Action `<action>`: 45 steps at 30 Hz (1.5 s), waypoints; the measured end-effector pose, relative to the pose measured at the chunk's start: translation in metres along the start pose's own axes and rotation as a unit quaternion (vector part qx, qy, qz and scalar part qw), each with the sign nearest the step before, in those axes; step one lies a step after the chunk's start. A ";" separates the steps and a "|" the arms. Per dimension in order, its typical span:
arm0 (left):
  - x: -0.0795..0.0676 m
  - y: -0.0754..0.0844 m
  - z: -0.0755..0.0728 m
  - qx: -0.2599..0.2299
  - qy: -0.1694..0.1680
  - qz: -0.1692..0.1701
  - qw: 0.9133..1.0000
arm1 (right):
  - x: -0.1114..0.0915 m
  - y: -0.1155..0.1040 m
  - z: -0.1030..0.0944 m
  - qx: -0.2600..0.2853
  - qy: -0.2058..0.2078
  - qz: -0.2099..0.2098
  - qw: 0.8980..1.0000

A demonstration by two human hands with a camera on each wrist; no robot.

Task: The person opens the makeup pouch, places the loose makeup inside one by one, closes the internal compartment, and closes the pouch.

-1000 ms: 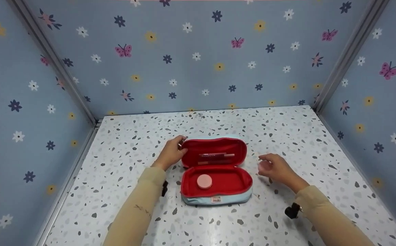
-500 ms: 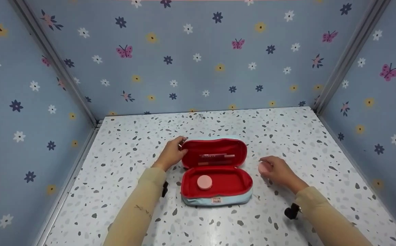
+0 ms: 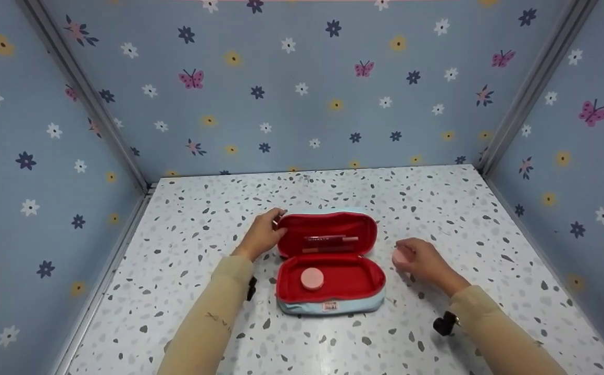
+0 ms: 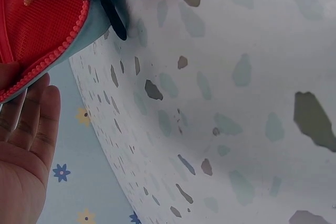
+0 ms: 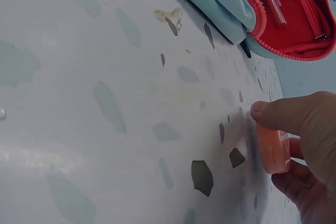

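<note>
A light blue pencil case (image 3: pixel 330 307) with a red lining lies unzipped on the table, its lid (image 3: pixel 328 221) raised at the back. My left hand (image 3: pixel 260 237) pinches the lid's left edge, thumb inside and fingers behind it, as the left wrist view also shows. Pen-like sticks (image 3: pixel 330 239) sit in the lid's mesh pocket. A round pink flat-topped container (image 3: pixel 312 278) rests in the left part of the base. To the right of the case, my right hand (image 3: pixel 429 263) grips a similar pink disc-shaped container (image 5: pixel 273 150) on edge between thumb and fingers, close to the tabletop.
The speckled white table (image 3: pixel 328 344) extends around the case. Blue flower-printed panels (image 3: pixel 302 114) enclose its back and sides, with metal posts (image 3: pixel 526 99) at the corners. A dark zipper pull (image 4: pixel 113 17) hangs at the case's side.
My right hand has shifted very slightly and turned the pink container a little, so more of its face shows. The left hand and the case have stayed in place.
</note>
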State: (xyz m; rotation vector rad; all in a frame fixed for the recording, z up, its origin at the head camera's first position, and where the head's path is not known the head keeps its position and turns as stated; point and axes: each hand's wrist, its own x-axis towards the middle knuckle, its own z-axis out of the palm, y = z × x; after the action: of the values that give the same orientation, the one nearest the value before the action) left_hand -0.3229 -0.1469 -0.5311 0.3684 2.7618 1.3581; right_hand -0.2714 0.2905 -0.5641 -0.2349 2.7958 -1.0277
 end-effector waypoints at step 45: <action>0.000 0.002 0.001 0.006 -0.003 -0.014 1.000 | -0.020 -0.083 0.027 -0.014 -0.006 -0.203 0.979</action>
State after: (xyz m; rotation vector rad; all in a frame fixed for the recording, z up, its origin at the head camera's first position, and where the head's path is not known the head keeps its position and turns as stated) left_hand -0.3228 -0.1449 -0.5304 0.3330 2.7607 1.3325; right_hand -0.2392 0.2153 -0.5284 -0.8390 2.8157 -1.0556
